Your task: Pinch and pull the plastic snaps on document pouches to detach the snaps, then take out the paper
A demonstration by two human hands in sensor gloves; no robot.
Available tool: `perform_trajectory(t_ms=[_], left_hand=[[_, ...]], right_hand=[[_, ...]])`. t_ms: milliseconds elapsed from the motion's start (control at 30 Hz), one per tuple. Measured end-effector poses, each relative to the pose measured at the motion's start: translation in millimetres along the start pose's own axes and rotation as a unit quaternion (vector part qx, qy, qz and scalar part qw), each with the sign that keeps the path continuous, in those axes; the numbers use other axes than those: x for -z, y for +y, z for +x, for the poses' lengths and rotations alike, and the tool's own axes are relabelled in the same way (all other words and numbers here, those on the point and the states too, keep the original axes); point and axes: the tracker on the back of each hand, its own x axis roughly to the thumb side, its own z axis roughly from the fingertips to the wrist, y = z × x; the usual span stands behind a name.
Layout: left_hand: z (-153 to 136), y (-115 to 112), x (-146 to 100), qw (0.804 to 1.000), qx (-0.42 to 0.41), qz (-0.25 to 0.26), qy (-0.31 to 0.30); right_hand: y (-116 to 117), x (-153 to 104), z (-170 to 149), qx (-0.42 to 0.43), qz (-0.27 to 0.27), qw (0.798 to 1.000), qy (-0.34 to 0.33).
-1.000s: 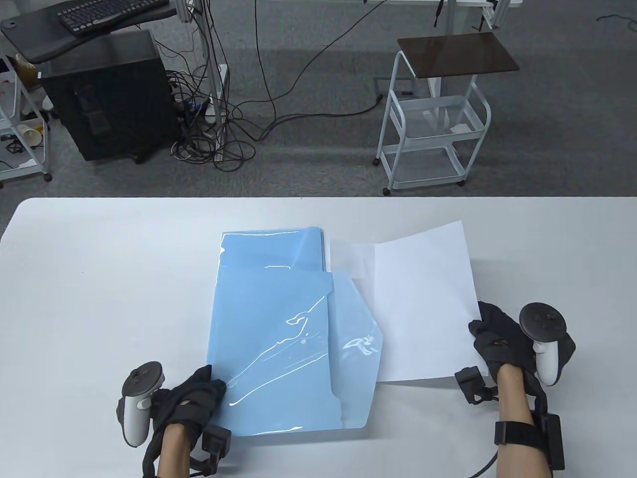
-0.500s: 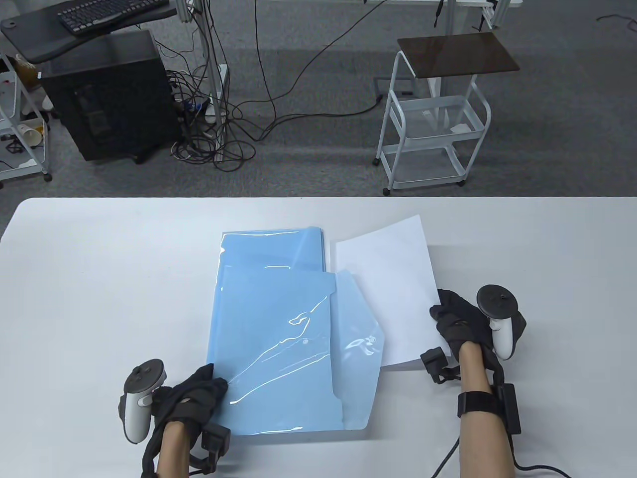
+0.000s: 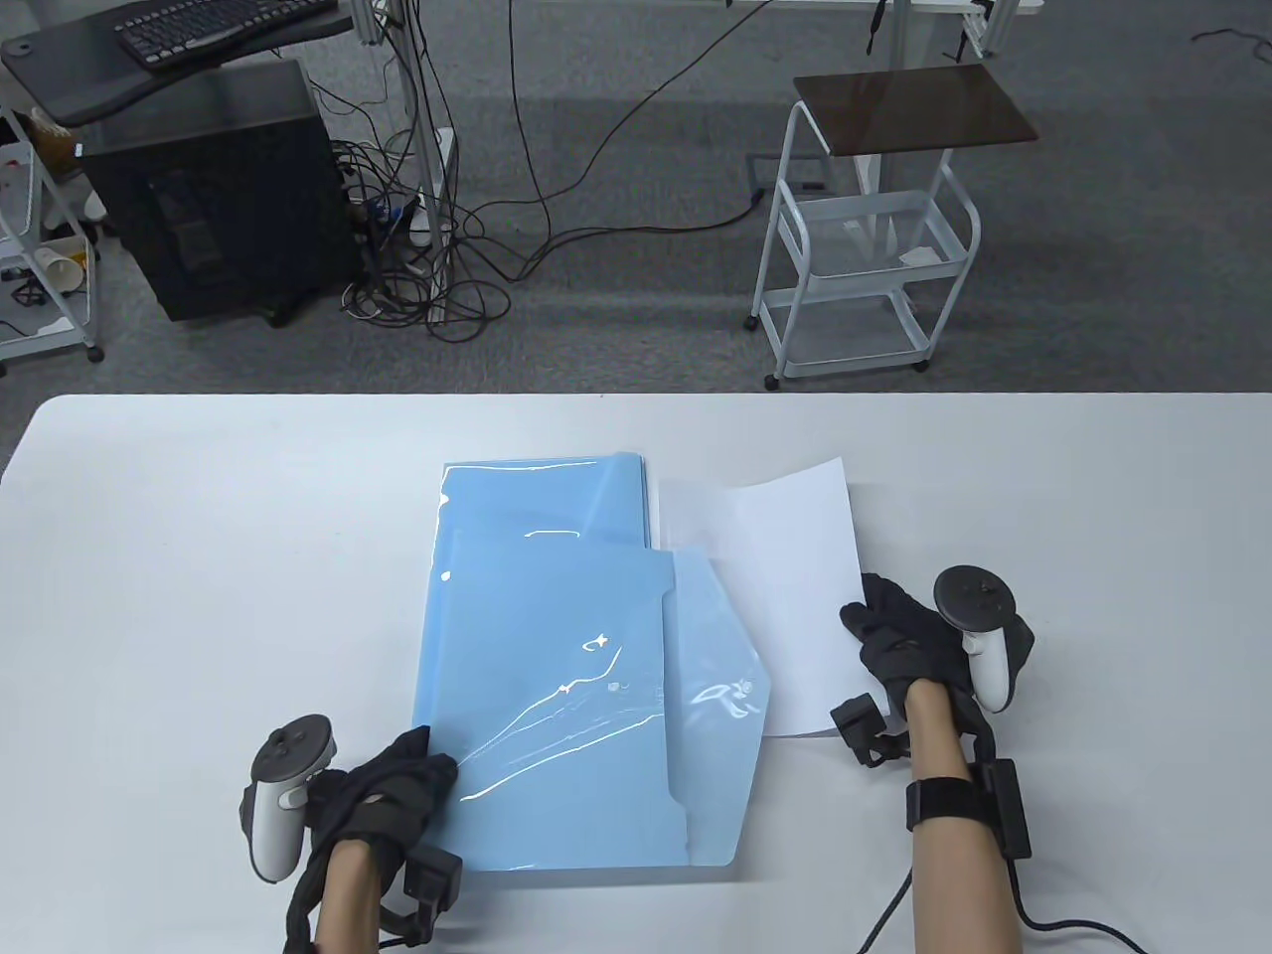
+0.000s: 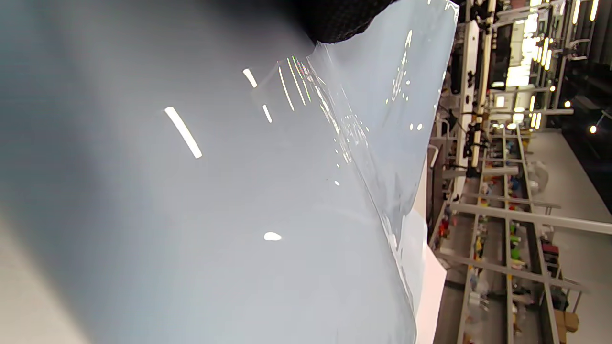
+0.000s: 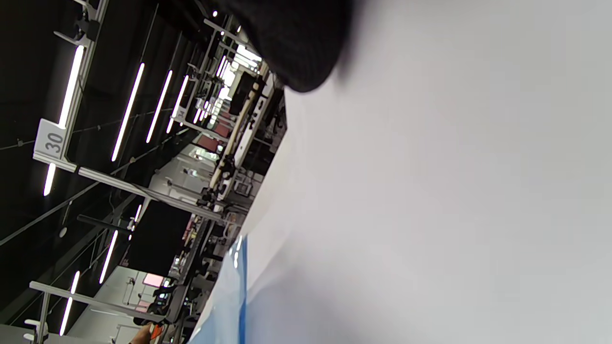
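A light blue document pouch (image 3: pixel 556 686) lies in the middle of the table with its flap (image 3: pixel 720 686) open to the right. More blue pouches (image 3: pixel 537 497) lie under it, farther back. My left hand (image 3: pixel 422 770) grips the top pouch at its near left corner; in the left wrist view a black fingertip (image 4: pixel 339 24) sits on the glossy pouch (image 4: pixel 239 215). My right hand (image 3: pixel 865 616) holds the right edge of a white sheet of paper (image 3: pixel 785 596) just right of the flap. That sheet (image 5: pixel 430 191) fills the right wrist view below a gloved finger (image 5: pixel 296 48).
Another white sheet (image 3: pixel 686 507) lies flat under the held one, beside the pouches. The white table (image 3: pixel 199 547) has bare room on both sides. Beyond its far edge stand a white trolley (image 3: pixel 865 248), a black computer tower (image 3: pixel 219 189) and floor cables (image 3: pixel 447 268).
My right hand has carried the white sheet leftward and lowered it over the sheet lying beside the pouches. The left hand and the pouch have stayed put.
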Motion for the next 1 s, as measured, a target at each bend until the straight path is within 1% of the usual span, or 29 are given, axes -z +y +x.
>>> perform_trajectory(t_ms=[133,233,367,467,600,700,800,967,1000], left_hand=[[0.0,-0.3,0.1,1.0,0.002,0.002,-0.002],[-0.2,-0.7,0.2,1.0,0.002,0.001,-0.005],[0.4,-2.7,-0.4,1.0,0.0,-0.001,-0.011],[1.5,-5.7,-1.0,1.0,-0.001,-0.006,-0.018],[2.7,-9.5,-2.3,1.0,-0.002,-0.013,-0.027],[3.7,-12.5,-3.3,0.999,0.0,-0.018,-0.034],[4.0,-15.1,-3.6,0.999,0.003,-0.023,-0.037],[3.3,-18.9,-1.7,0.999,0.015,-0.029,-0.032],[3.2,-19.5,-1.3,0.999,0.016,-0.029,-0.031]], right_hand=[[-7.3,-7.8,4.8,-0.031,-0.021,0.999,-0.01],[-17.1,-18.8,11.1,-0.069,-0.061,0.996,-0.014],[-26.7,-37.8,20.7,-0.122,-0.125,0.984,-0.031],[-25.7,-52.4,27.9,-0.132,-0.128,0.981,-0.057],[-13.4,-67.9,33.4,-0.102,-0.085,0.988,-0.079],[2.2,-76.9,33.6,-0.053,-0.026,0.995,-0.081],[18.5,-81.4,29.0,-0.013,0.042,0.997,-0.061],[38.8,-80.8,13.1,0.022,0.091,0.995,-0.016],[42.6,-80.5,10.0,0.028,0.11,0.994,-0.007]])
